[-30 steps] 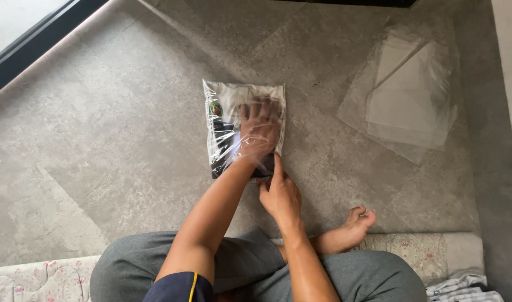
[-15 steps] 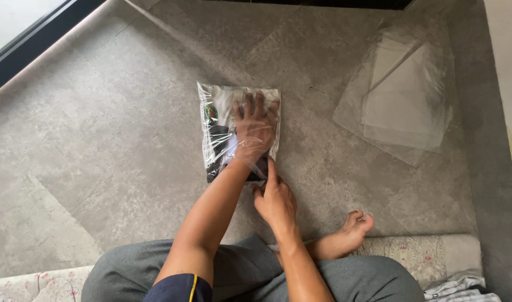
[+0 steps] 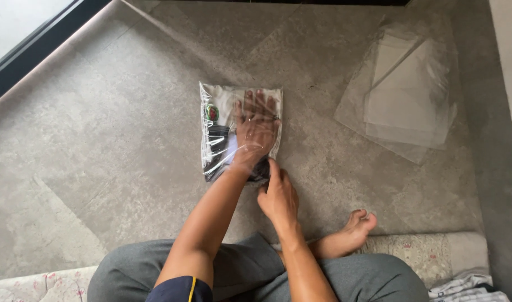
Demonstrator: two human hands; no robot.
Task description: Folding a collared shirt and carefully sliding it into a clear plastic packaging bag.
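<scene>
A clear plastic bag (image 3: pixel 216 148) lies flat on the grey floor in front of me, with a dark folded item (image 3: pixel 215 136) and a small green and red tag inside. My left hand (image 3: pixel 256 127) is pushed into the bag through its near opening, fingers spread flat and seen through the plastic. Just below it, my right hand (image 3: pixel 278 196) rests at the bag's near edge and pinches the opening, index finger pointing up along it.
A loose stack of empty clear plastic bags (image 3: pixel 407 95) lies on the floor at the far right. My bare foot (image 3: pixel 354 229) sticks out near a patterned mat (image 3: pixel 435 249). A dark window frame (image 3: pixel 38 50) runs along the upper left.
My left hand has slid a little deeper into the bag and its fingers have flattened out. The right hand stays at the bag's opening.
</scene>
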